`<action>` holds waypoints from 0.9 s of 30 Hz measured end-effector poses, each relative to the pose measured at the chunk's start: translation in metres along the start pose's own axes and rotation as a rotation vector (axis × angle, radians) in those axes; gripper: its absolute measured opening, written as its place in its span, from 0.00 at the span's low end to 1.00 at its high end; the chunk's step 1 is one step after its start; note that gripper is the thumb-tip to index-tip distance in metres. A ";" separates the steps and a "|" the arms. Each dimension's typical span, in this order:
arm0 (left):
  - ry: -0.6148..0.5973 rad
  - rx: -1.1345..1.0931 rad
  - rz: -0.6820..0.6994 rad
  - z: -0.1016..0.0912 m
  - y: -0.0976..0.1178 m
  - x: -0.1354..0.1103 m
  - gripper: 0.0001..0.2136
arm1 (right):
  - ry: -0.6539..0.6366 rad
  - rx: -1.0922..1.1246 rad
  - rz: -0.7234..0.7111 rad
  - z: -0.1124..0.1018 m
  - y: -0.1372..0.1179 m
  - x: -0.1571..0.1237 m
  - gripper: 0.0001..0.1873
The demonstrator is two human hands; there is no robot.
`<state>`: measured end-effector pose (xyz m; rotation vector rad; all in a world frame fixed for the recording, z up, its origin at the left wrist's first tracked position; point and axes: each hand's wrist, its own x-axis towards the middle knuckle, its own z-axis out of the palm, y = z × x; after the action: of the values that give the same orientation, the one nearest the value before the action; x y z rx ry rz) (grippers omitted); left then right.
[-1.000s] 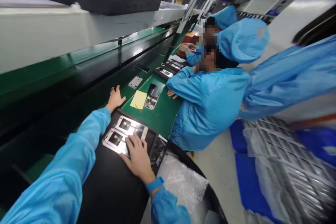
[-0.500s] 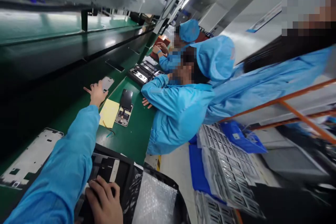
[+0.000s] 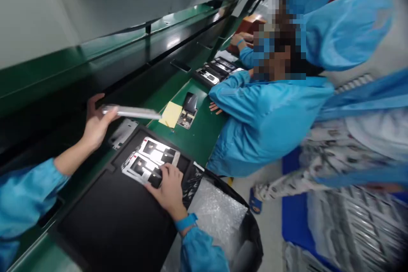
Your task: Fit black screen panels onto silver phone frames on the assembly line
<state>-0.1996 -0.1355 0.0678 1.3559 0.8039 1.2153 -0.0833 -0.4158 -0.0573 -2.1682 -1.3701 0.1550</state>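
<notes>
In the head view, my left hand (image 3: 97, 123) is raised at the left, closed on the edge of a slim, pale phone part (image 3: 135, 112) seen side-on. My right hand (image 3: 170, 185) has its thumb and fingers around the near end of a white-rimmed phone frame (image 3: 142, 169) with silver and black insides. A second, similar phone frame (image 3: 159, 151) lies right beside it. Both frames rest in a black foam tray (image 3: 121, 216). Just beyond the tray, below the raised part, lies a pale metal plate (image 3: 123, 133).
A yellow paper (image 3: 171, 114) and an opened phone (image 3: 188, 118) lie on the green bench (image 3: 194, 140). A bag with bubble wrap (image 3: 213, 208) stands right of the tray. Co-workers in blue (image 3: 264, 119) sit along the bench; someone stands at the right near blue crates (image 3: 291, 204).
My left hand has come back from the dark belt with the phone part, now turned edge-on. My right hand is now on a phone frame in the tray. The view has swung left.
</notes>
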 end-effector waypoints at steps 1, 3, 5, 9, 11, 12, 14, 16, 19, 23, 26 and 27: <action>0.030 -0.079 -0.069 -0.020 0.017 -0.030 0.38 | 0.008 -0.014 -0.003 0.000 0.000 0.001 0.34; 0.087 -0.159 -0.212 -0.058 0.048 -0.086 0.32 | 0.003 -0.044 -0.030 -0.002 0.001 0.003 0.33; 0.112 -0.169 -0.331 -0.091 0.071 -0.136 0.30 | -0.028 -0.081 -0.067 -0.005 0.001 0.007 0.33; 0.227 -0.208 -0.447 -0.142 0.098 -0.214 0.34 | -0.120 -0.163 -0.033 -0.013 -0.004 0.024 0.38; 0.252 -0.224 -0.472 -0.161 0.107 -0.246 0.36 | -0.142 -0.101 0.022 -0.018 -0.014 0.031 0.33; 0.247 -0.236 -0.466 -0.170 0.112 -0.262 0.37 | -0.133 -0.070 0.032 -0.022 -0.021 0.033 0.30; 0.207 -0.291 -0.443 -0.186 0.122 -0.294 0.38 | -0.081 -0.004 0.028 -0.034 -0.039 0.028 0.26; 0.124 -0.383 -0.441 -0.200 0.132 -0.326 0.39 | -0.011 0.066 -0.005 -0.052 -0.060 0.014 0.24; -0.084 -0.534 -0.503 -0.216 0.141 -0.372 0.39 | 0.068 0.197 -0.083 -0.079 -0.099 -0.030 0.31; -0.382 -0.709 -0.511 -0.221 0.139 -0.417 0.43 | 0.087 0.354 -0.229 -0.083 -0.165 -0.118 0.36; -0.518 -0.767 -0.491 -0.220 0.135 -0.435 0.49 | 0.066 0.593 -0.303 -0.063 -0.213 -0.183 0.29; -0.530 -0.755 -0.476 -0.222 0.134 -0.439 0.50 | 0.084 0.656 -0.305 -0.057 -0.227 -0.199 0.26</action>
<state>-0.5420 -0.5136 0.0768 0.7342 0.2120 0.6215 -0.3357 -0.5377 0.0684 -1.3993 -1.3442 0.3382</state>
